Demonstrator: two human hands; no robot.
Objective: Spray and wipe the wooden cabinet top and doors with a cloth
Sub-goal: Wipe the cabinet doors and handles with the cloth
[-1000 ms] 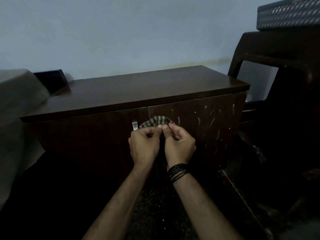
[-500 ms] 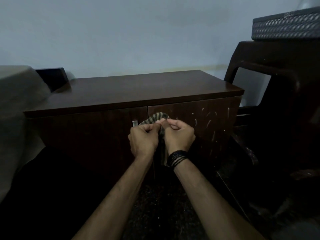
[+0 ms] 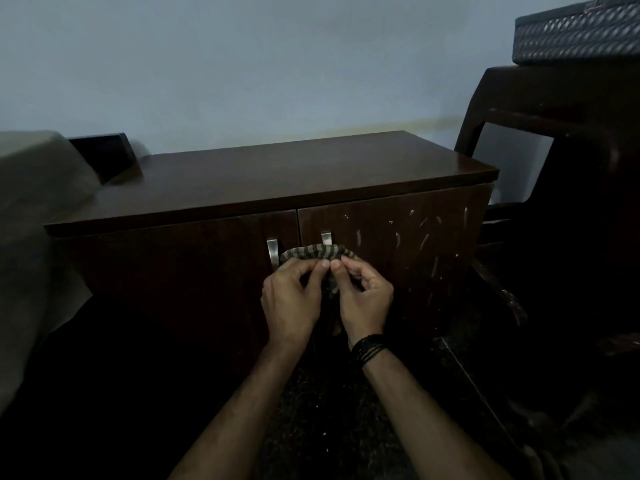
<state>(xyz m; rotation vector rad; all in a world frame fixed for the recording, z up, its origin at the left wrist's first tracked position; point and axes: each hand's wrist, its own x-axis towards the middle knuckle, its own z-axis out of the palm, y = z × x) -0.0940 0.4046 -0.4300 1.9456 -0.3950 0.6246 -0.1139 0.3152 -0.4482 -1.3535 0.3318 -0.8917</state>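
Observation:
A low dark wooden cabinet (image 3: 277, 178) stands against the wall, with two doors and two metal handles (image 3: 272, 252) at the middle. Pale streaks mark the right door (image 3: 415, 237). A striped cloth (image 3: 313, 252) is bunched in front of the handles. My left hand (image 3: 291, 303) and my right hand (image 3: 365, 299) both pinch its top edge, fingertips touching each other, a little in front of the doors. Part of the cloth hangs down between my hands. No spray bottle is in view.
A dark chair (image 3: 561, 140) stands close on the right, with a patterned mattress or cushion (image 3: 578, 32) above it. A grey covered shape (image 3: 31, 209) is on the left beside the cabinet. The speckled floor (image 3: 329, 410) lies below my arms.
My hands have stayed pinched on the cloth and shifted only slightly. The view has tilted, and the right door handle now shows above the cloth.

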